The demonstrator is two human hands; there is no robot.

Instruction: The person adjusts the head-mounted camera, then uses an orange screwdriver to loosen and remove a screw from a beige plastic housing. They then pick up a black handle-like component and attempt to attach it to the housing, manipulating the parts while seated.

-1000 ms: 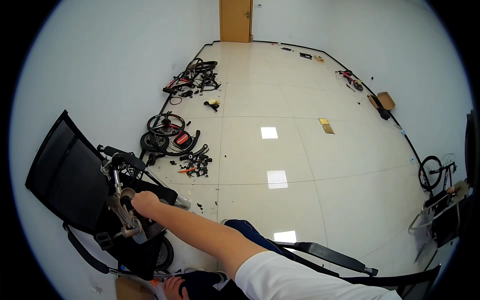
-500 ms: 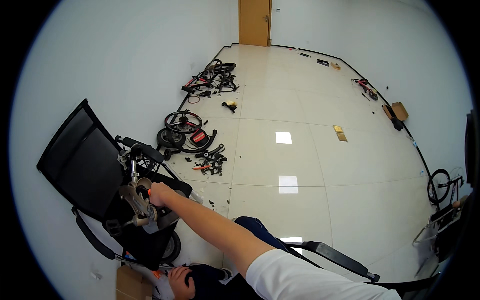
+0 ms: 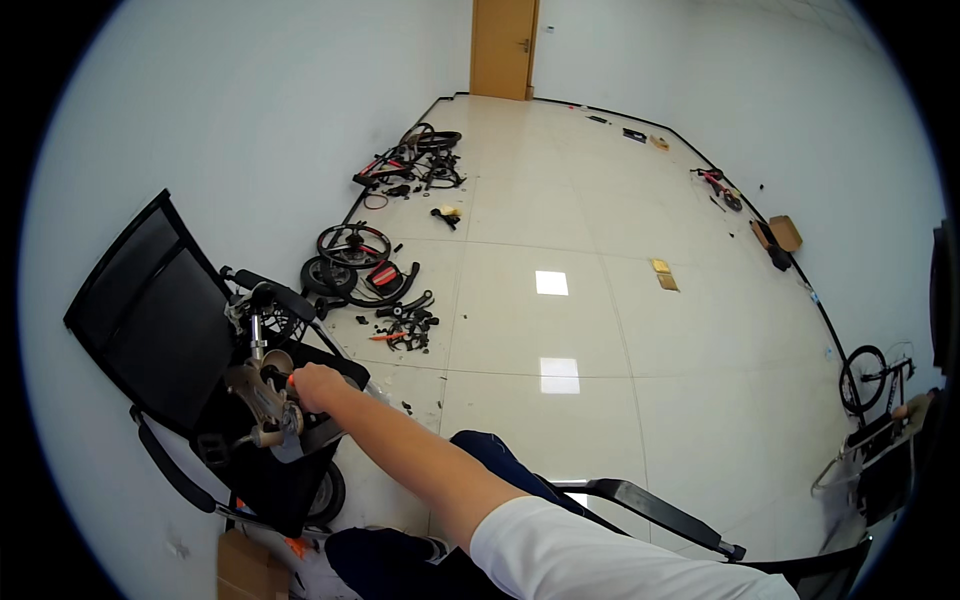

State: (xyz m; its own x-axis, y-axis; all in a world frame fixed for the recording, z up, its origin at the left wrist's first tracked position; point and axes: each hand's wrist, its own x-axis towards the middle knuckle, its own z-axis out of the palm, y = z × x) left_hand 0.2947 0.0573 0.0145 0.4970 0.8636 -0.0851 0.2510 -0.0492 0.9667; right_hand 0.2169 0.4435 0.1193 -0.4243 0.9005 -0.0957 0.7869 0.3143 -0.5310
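The right hand [image 3: 320, 388] is clutching an orange-and-black handle [image 3: 291, 380], apparently working on the beige metal assembly [image 3: 256, 392] just left of the fingers [image 3: 304, 383], the next move likely calling for steady pressure.

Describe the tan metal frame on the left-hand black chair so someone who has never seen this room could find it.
Start at the black chair by the left wall. On its seat is a tan metal frame, with the person's right hand at its right side. Its tan colour sets it apart from the black pedal and black seat.
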